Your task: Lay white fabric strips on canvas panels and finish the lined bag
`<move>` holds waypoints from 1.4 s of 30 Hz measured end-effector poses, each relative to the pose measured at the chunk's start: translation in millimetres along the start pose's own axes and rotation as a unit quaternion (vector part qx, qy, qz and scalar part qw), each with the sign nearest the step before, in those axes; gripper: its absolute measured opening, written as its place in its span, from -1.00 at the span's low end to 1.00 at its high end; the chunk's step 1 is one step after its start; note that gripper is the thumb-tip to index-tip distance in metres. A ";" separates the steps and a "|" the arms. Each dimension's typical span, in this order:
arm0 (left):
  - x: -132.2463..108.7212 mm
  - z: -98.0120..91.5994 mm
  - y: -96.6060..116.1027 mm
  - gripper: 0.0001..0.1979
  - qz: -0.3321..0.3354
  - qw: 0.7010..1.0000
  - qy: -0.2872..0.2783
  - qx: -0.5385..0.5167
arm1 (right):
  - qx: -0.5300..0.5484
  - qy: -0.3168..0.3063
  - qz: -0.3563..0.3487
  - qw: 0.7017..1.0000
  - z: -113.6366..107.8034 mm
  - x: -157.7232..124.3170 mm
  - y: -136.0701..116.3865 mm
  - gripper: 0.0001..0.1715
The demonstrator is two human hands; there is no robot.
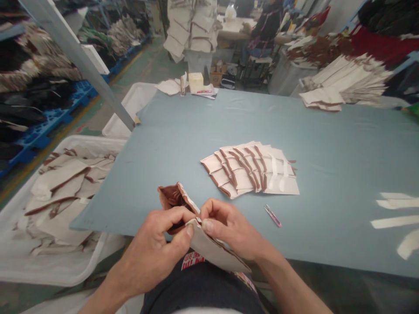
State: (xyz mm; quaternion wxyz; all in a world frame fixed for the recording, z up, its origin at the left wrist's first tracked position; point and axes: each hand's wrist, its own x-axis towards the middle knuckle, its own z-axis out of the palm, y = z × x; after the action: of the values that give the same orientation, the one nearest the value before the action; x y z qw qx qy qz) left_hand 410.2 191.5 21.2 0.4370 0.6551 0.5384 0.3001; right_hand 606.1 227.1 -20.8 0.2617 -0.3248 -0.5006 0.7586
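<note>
Between my hands is a cream fabric piece (212,249) with brown edging, its brown-lined opening (173,196) gaping over the table's front edge. My left hand (163,244) pinches its rim between thumb and forefinger. Close beside it, my right hand (229,226) pinches the same edge, fingertips nearly touching the left ones. What lies right between the fingertips is too small to make out. Beyond my hands, several similar cream pieces (242,170) with brown edges lie fanned out and overlapping. Small thread snips (273,216) with a pink handle lie to the right of my hands.
A blue-grey table (327,152) spreads ahead. Cream strips (396,222) lie at its right. A white bin (55,270) full of cream pieces stands left, near a metal post (81,61). Stacked pieces (347,83) sit at the far right. A person (266,28) sits beyond.
</note>
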 end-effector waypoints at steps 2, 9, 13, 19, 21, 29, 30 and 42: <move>-1.6 -0.5 1.6 -0.73 -0.004 1.000 -0.003 -0.010 | 0.013 -0.012 0.011 1.000 -0.9 0.2 0.1 -0.32; -10.1 0.6 -2.1 -0.69 -0.062 0.994 -0.038 -0.088 | -0.082 0.048 -0.003 0.995 15.1 -10.1 -7.1 -0.60; -12.6 3.5 -3.4 -0.72 -0.115 0.986 -0.038 -0.118 | -0.173 0.122 -0.036 0.977 28.4 -17.8 -7.1 -0.77; -17.7 7.0 -7.6 -0.68 -0.120 0.983 -0.025 -0.134 | -0.181 0.163 -0.083 0.966 39.3 -23.9 0.6 -0.74; -21.2 5.6 -9.9 -0.66 -0.119 0.984 -0.029 -0.128 | -0.200 0.181 -0.097 0.958 42.4 -26.2 4.2 -0.76; -33.9 -1.9 -20.0 -0.69 -0.100 0.989 -0.052 -0.096 | -0.272 0.225 -0.158 0.922 54.7 -26.3 24.8 -0.91; -34.2 -1.8 -20.4 -0.70 -0.098 0.990 -0.045 -0.088 | -0.268 0.227 -0.160 0.922 56.0 -24.5 26.8 -0.92; -27.1 10.1 -19.8 -0.70 -0.046 0.993 0.104 -0.014 | -0.279 0.283 -0.221 0.890 66.3 -5.2 39.5 -0.89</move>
State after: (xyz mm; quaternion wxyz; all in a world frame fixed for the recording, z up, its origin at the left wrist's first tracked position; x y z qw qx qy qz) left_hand 403.7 163.5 1.1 0.4011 0.5884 0.6064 0.3538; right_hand 556.6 169.9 -37.2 0.4517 -0.4663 -0.6556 0.3857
